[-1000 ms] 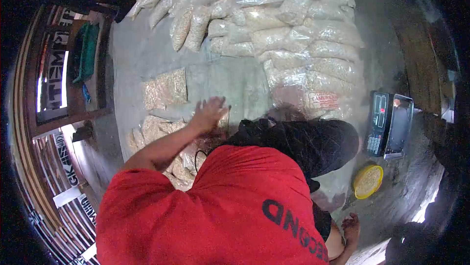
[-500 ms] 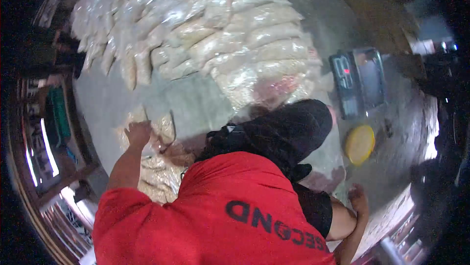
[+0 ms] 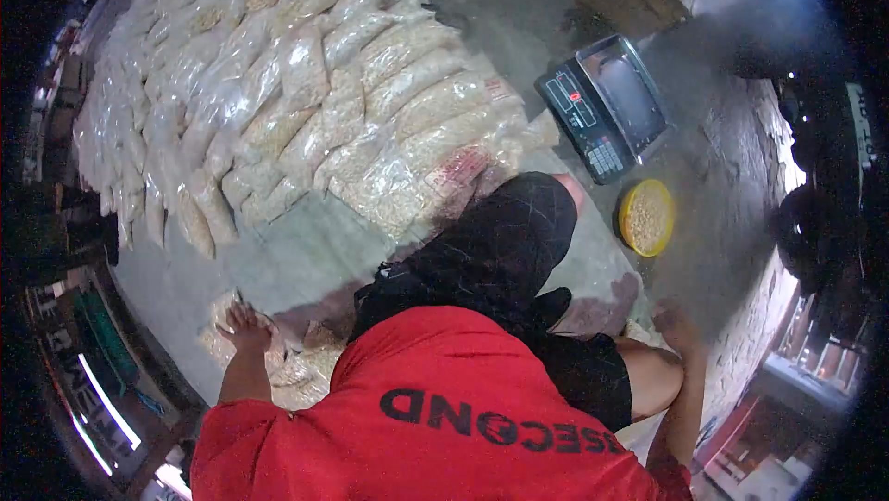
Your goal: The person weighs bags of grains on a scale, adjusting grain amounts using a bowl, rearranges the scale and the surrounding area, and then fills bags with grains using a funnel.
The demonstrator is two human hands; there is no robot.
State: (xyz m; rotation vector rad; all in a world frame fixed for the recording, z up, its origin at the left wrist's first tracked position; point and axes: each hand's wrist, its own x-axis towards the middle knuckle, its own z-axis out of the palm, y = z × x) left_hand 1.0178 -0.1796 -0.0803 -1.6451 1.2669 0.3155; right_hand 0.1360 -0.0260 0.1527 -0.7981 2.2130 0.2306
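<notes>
On the left, my left hand (image 3: 245, 327) lies palm down with its fingers spread, on or just above a clear bag of pale pieces (image 3: 220, 305). More filled bags (image 3: 306, 373) lie between this hand and my red shirt, partly hidden by the shirt. My right hand (image 3: 674, 325) is low beside my bent knee on the right, below a yellow bowl (image 3: 646, 218) of pale pieces. Its fingers are too blurred to read, and I see no object in it.
Many filled clear bags (image 3: 278, 84) lie in rows across the floor ahead, one with red print (image 3: 458, 170). A digital scale (image 3: 593, 117) with a metal tray stands right of them. A flat grey sheet (image 3: 306, 246) lies between the rows and my left hand.
The view has swung to the right, so the scale and bowl appear nearer the middle. My left hand has moved from beside my knee out to the bags on the left.
</notes>
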